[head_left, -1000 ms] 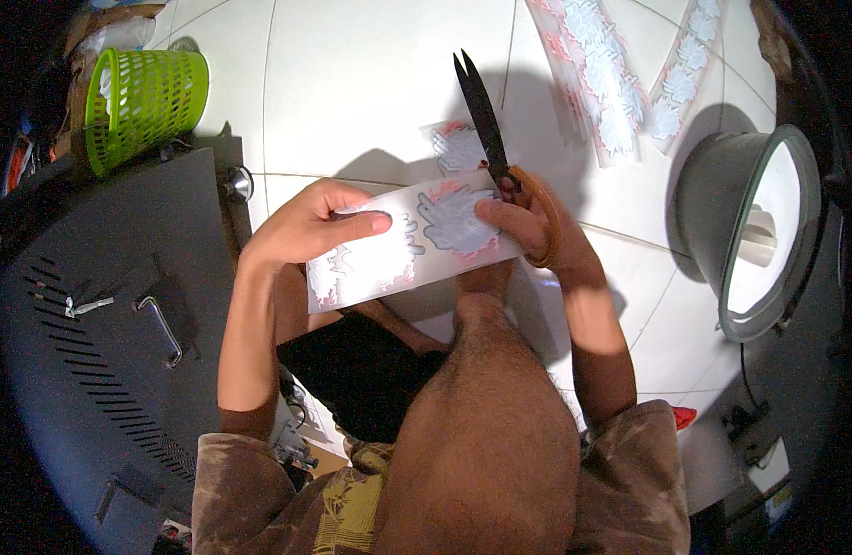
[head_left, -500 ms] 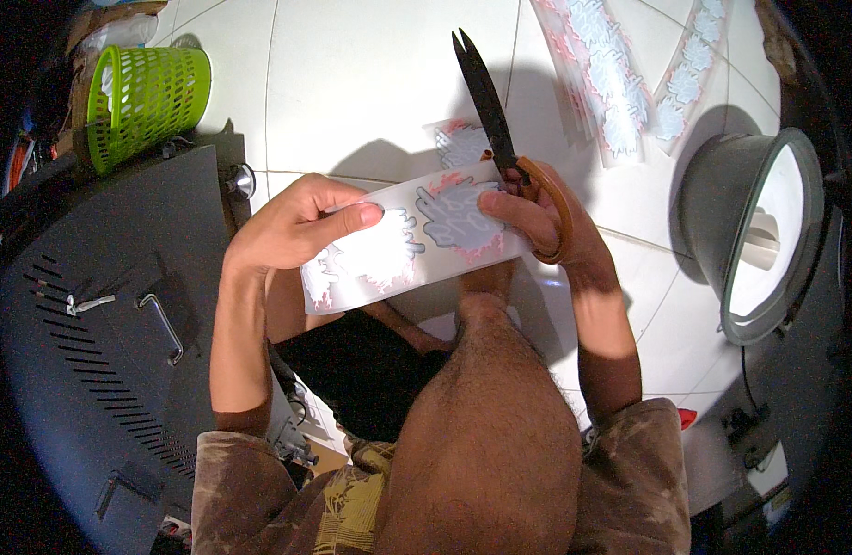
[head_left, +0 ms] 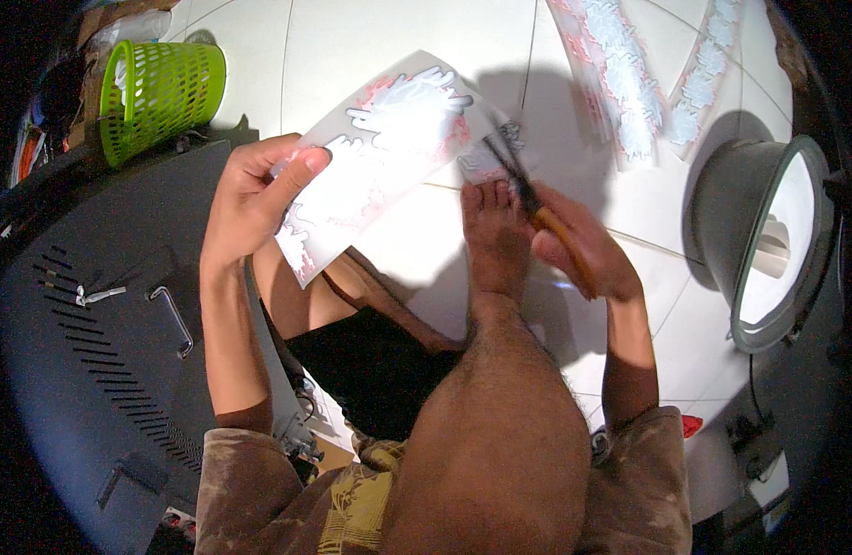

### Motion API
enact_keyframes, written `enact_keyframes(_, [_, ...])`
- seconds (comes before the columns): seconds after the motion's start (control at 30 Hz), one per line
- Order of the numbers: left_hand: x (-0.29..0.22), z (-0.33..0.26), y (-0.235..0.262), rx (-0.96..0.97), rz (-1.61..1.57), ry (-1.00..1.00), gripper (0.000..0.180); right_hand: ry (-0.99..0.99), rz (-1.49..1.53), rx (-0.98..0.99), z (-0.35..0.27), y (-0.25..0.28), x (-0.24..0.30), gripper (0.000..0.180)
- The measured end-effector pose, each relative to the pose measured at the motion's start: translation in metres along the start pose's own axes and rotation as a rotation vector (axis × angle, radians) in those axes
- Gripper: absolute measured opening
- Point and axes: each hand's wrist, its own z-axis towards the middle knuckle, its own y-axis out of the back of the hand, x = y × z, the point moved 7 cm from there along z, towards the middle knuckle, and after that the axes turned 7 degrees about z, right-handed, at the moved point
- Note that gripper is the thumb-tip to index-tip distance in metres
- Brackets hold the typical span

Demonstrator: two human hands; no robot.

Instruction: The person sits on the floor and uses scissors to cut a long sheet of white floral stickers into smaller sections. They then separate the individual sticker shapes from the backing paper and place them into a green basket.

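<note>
My left hand [head_left: 264, 194] pinches the near left edge of a translucent printed sheet [head_left: 375, 171] between thumb and fingers. White lettering-like shapes with grey outlines and pink splashes cover the sheet, which tilts up toward the far right. In my right hand [head_left: 592, 245] is a pair of scissors with orange-brown handles [head_left: 566, 248] and dark blades, smeared by motion. The blades point away and to the left, beside the sheet's right edge; whether they touch it I cannot tell. Beyond my bare foot [head_left: 500, 236], a smaller printed piece [head_left: 486, 165] lies on the floor, partly hidden.
Long printed strips [head_left: 620, 88] lie on the white tiled floor at the far right. A lamp with a grey bowl-shaped shade [head_left: 722, 231] stands at right. On the left are a green perforated basket [head_left: 171, 97] and a dark panel with a metal handle [head_left: 171, 319].
My right hand has let go of the sheet and moved right and nearer, with the scissors. The sheet, held only by my left hand, has swung its far end upward.
</note>
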Motion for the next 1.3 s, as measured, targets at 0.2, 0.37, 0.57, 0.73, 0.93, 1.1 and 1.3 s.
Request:
enact_keyframes(0.2, [-0.011,0.003,-0.017,0.035,0.074,-0.06,0.028,-0.061,-0.272,0.145,-0.003,-0.014,0.017,0.074])
enact_keyframes(0.37, [-0.015,0.004,-0.025,0.05,0.049,-0.078,0.027,-0.078,-0.215,0.156,0.001,-0.016,0.025,0.061])
enact_keyframes(0.57, [-0.016,0.004,-0.027,0.061,0.027,-0.041,0.025,-0.07,-0.217,0.15,0.002,-0.016,0.025,0.058])
enact_keyframes(0.73, [-0.015,0.004,-0.026,0.07,0.048,-0.054,0.025,-0.01,-0.216,0.172,0.004,-0.015,0.026,0.058])
enact_keyframes(0.93, [-0.014,0.004,-0.024,0.07,0.034,-0.059,0.024,-0.091,-0.202,0.186,0.001,-0.013,0.018,0.057])
enact_keyframes(1.1, [-0.016,0.002,-0.036,0.136,-0.02,-0.001,0.024,-0.031,-0.165,0.157,0.002,-0.017,0.02,0.06])
enact_keyframes(1.3, [-0.021,0.006,-0.045,0.188,0.004,-0.004,0.024,0.032,-0.169,0.175,0.007,-0.019,0.017,0.065])
